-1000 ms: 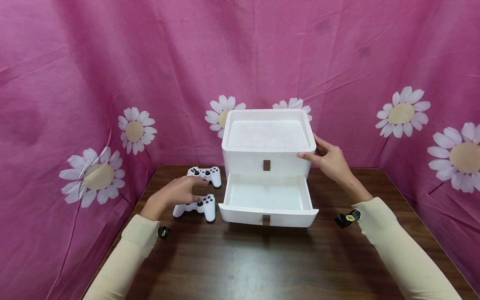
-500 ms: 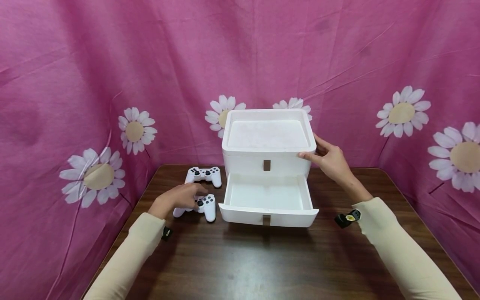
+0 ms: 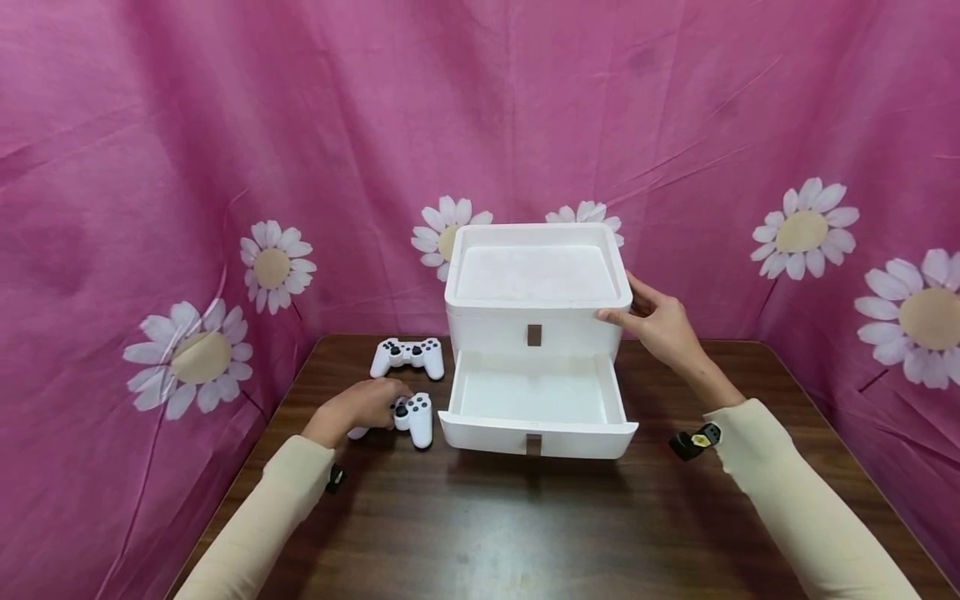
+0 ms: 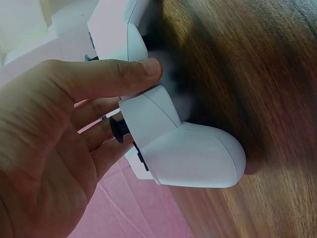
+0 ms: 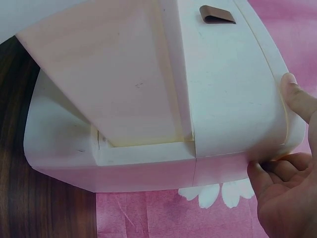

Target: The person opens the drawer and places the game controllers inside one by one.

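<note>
My left hand grips the nearer white game controller by its middle, low over the table at the left. In the left wrist view the thumb lies across one side of the controller and the fingers pass behind it. A white two-tier drawer unit stands to the right, its lower drawer pulled out with nothing inside. My right hand holds the unit's upper right front corner. The thumb is on the front and the fingers bend against the side, as the right wrist view shows.
Behind the held controller a second white game controller lies on the brown wooden table. The drawer unit has a shallow tray top and brown pull tabs. A pink flowered curtain surrounds the table's back and sides.
My left hand has come down and back from between the two controllers onto the nearer one, and now grips it. The right hand and the drawer unit have stayed in place.
</note>
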A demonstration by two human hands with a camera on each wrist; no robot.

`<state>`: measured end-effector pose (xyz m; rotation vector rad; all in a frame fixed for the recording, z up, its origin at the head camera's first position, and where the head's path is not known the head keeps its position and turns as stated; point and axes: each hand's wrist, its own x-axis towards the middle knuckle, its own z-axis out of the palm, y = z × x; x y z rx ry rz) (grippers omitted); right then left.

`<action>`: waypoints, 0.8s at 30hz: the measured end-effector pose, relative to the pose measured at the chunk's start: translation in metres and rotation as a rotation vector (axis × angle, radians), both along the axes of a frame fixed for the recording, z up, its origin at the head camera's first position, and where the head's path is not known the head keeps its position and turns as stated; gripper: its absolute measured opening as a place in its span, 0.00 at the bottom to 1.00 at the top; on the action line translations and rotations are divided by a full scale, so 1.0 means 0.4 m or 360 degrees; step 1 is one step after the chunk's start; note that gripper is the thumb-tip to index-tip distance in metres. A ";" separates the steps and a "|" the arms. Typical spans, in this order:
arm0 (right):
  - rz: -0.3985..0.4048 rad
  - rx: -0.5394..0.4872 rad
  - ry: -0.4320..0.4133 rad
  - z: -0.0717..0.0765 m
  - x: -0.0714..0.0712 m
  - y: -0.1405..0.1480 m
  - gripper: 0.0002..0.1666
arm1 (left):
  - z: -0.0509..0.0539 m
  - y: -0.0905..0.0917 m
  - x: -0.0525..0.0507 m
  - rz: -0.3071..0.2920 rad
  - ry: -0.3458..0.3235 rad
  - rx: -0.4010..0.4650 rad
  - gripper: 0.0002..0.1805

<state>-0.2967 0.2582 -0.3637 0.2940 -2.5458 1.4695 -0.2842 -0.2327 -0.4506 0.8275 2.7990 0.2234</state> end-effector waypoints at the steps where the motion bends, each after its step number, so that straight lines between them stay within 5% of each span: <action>1: 0.0004 -0.0004 0.0007 -0.001 0.000 0.000 0.55 | -0.001 0.000 0.000 -0.0008 0.0008 0.0002 0.29; 18: -0.0003 0.0000 0.0037 -0.003 -0.001 0.001 0.56 | 0.002 -0.029 -0.011 -0.0066 0.0075 0.0083 0.28; 24: -0.0002 -0.0005 0.0041 -0.003 -0.001 0.001 0.56 | 0.047 -0.043 -0.005 0.0001 0.0104 0.0119 0.29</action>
